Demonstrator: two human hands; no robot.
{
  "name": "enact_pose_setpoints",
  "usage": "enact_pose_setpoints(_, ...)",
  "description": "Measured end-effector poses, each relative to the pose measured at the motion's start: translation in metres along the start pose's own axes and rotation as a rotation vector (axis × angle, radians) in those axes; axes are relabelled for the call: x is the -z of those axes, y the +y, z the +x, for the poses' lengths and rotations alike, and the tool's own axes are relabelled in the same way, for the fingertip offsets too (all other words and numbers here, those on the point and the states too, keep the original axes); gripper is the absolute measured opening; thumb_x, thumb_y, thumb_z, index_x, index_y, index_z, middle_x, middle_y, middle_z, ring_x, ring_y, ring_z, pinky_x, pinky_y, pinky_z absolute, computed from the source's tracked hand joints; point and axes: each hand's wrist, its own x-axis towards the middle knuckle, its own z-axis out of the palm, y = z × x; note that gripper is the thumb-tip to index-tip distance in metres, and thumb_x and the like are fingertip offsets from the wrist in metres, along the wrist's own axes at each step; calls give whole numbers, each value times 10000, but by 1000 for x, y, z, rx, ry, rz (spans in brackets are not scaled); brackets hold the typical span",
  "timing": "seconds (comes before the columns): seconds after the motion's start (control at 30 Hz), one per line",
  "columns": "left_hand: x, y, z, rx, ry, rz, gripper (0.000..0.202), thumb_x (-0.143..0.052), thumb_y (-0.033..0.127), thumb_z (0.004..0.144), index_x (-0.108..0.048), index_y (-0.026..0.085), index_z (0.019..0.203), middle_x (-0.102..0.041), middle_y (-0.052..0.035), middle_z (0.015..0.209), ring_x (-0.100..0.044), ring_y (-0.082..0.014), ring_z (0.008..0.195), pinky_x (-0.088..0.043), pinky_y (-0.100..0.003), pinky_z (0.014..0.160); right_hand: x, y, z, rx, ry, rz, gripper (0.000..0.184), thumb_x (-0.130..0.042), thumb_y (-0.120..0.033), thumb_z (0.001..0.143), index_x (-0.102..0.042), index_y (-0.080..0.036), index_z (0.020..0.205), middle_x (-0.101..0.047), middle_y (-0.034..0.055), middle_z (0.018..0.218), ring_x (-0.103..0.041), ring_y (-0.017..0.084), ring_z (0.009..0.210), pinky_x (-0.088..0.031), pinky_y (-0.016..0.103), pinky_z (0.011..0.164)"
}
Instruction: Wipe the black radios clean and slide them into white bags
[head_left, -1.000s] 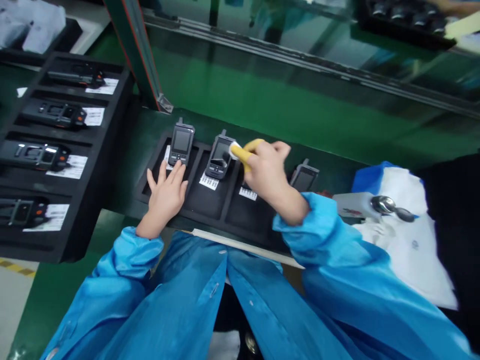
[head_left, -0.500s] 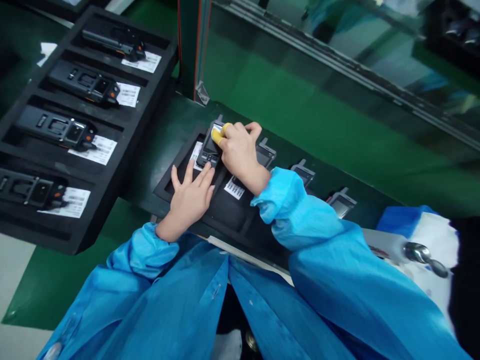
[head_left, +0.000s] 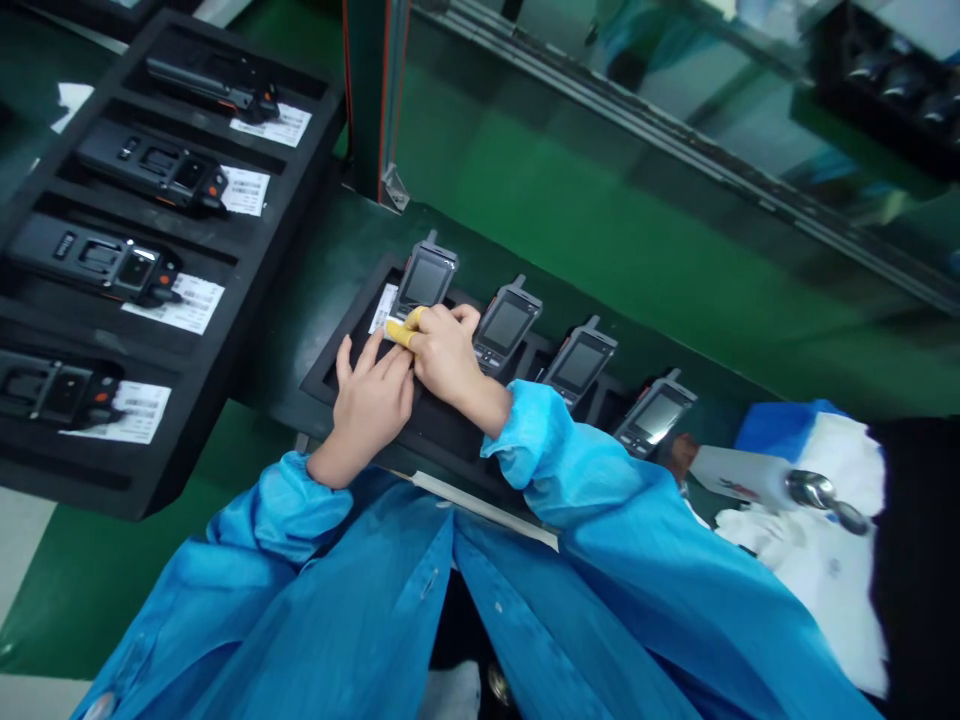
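Four-slot detail aside, several handheld radios with screens and stub antennas lie in a dark foam tray [head_left: 330, 375]. The leftmost handheld radio [head_left: 427, 275] lies face up under both hands, its lower keypad hidden. My left hand [head_left: 373, 405] rests at its bottom end with fingers stretched out. My right hand [head_left: 442, 350], with yellow covers on two fingers, is closed over the radio's lower part, pressing a small white wipe [head_left: 389, 328] at its edge. A printed label [head_left: 384, 308] lies just left of that radio. Beside my right hand is a second handheld radio [head_left: 510, 320].
At left stands a black foam tray [head_left: 289, 215] of radios lying back up with barcode labels. Farther right lie two more handheld radios [head_left: 581, 360]. A white bottle [head_left: 750, 472] and white cloths [head_left: 840, 575] are at the right. A green panel [head_left: 570, 240] rises behind the bench.
My right hand has slid from the leftmost radio's screen down to its lower end, close to my left hand. The screen now shows uncovered. My left hand has barely moved.
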Motion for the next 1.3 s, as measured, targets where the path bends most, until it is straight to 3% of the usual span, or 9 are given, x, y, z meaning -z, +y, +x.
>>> enact_pose_setpoints(0.13,-2,-5,-5,4,177,-25,251,-448,214,905,-698,212,885,-765,-57,926,-642,-259,1103,-336,-480,1074,14,-11,-17,-7,-49,37,319,-430,-164,925,-733,-243,981,-636,65,1034,-473,204,1018,-181,388,833)
enact_pose_setpoints(0.27,-2,-7,-6,0,218,-33,234,-462,219,898,-694,219,873,-761,-51,880,-659,-254,1021,-343,-481,1056,38,-5,-53,-64,63,40,386,-458,-76,857,-728,-279,1043,-652,47,1034,-526,192,1013,-211,384,847)
enact_pose_setpoints(0.4,-2,-9,-5,-6,221,-45,218,-475,206,888,-691,222,876,-761,-50,889,-654,-257,1015,-325,-487,1060,58,27,-110,-236,268,23,333,-490,-152,853,-734,-294,1028,-677,54,979,-577,200,959,-278,392,834)
enact_pose_setpoints(0.6,-2,-13,-4,-48,247,-43,189,-493,216,892,-681,216,883,-747,-65,863,-652,-263,991,-328,-490,1035,81,84,-219,-678,544,-134,275,-537,-310,825,-740,-236,994,-691,122,880,-614,262,855,-369,439,795)
enact_pose_setpoints(0.83,0,-15,4,-59,257,-13,187,-501,250,889,-684,215,878,-736,-108,860,-658,-294,1002,-329,-530,1035,62,99,-317,-1073,333,-304,222,-553,-266,720,-747,-173,775,-644,121,719,-499,205,602,-331,331,568)
enact_pose_setpoints(1.0,7,13,9,-32,309,-9,239,-487,308,863,-680,176,814,-727,-98,825,-678,-272,984,-365,-497,1053,19,90,-331,-1018,243,-237,252,-503,-114,693,-745,-147,754,-667,128,763,-540,205,670,-351,316,608)
enact_pose_setpoints(1.1,5,40,11,-99,316,-54,264,-497,336,859,-693,168,806,-734,-107,835,-689,-274,980,-385,-492,1048,11,91,-338,-1012,245,-179,265,-510,-95,718,-756,-162,787,-688,120,823,-584,214,771,-416,311,686)
enact_pose_setpoints(1.2,-2,67,11,-184,302,-129,253,-519,343,850,-712,187,804,-748,-108,865,-702,-289,975,-416,-505,1025,32,111,-356,-1069,318,-166,308,-522,-202,818,-749,-186,1025,-694,114,976,-608,228,918,-461,318,814)
enact_pose_setpoints(1.3,-11,90,8,-262,264,-187,205,-546,317,838,-738,250,863,-764,-83,926,-706,-307,996,-413,-530,1037,72,150,-381,-1305,538,-129,400,-510,-269,874,-664,-157,1226,-660,149,1112,-587,272,1072,-435,381,958)
